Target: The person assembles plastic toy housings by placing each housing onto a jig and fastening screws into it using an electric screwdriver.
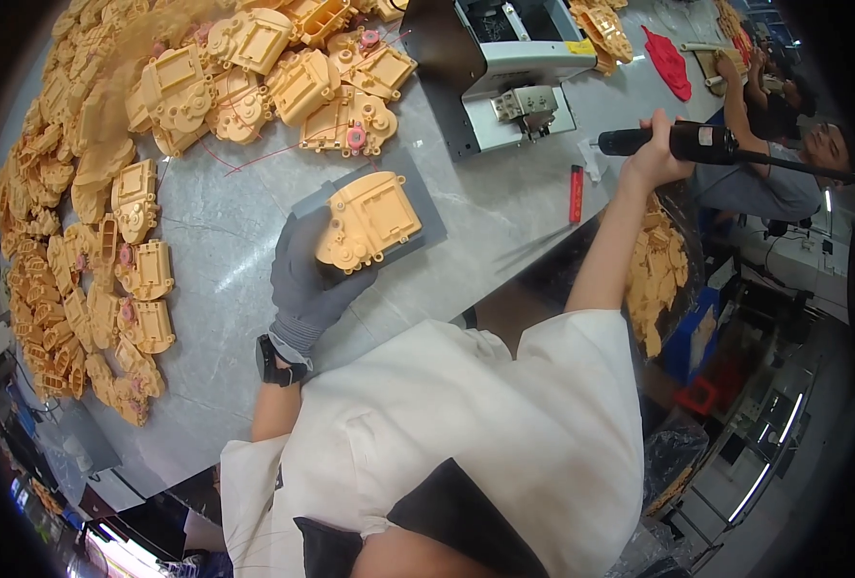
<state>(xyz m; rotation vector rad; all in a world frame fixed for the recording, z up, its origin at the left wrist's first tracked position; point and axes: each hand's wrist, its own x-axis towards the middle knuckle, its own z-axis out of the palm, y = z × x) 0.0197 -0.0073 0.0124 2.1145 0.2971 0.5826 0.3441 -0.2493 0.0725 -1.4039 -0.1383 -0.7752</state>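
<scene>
My left hand (304, 279), in a grey knitted glove, grips a yellow-orange plastic housing (377, 223) by its left and lower edges. The housing lies over a dark grey square pad (431, 220), its moulded recesses and round bosses facing up. Out to the right, my bare right hand (655, 160) is wrapped round a black electric screwdriver (702, 144), its cable trailing off to the right. The screwdriver's tip points left, close to the metal block (528, 108) on the front of a black and grey bench machine (514, 67), apart from it.
Several similar housings (172, 87) are heaped along the table's (235, 332) far and left sides, some with pink round parts and thin red wires. A red tool (576, 195) lies near the right edge, a red cloth (666, 63) farther off. Other people (784, 164) sit at right.
</scene>
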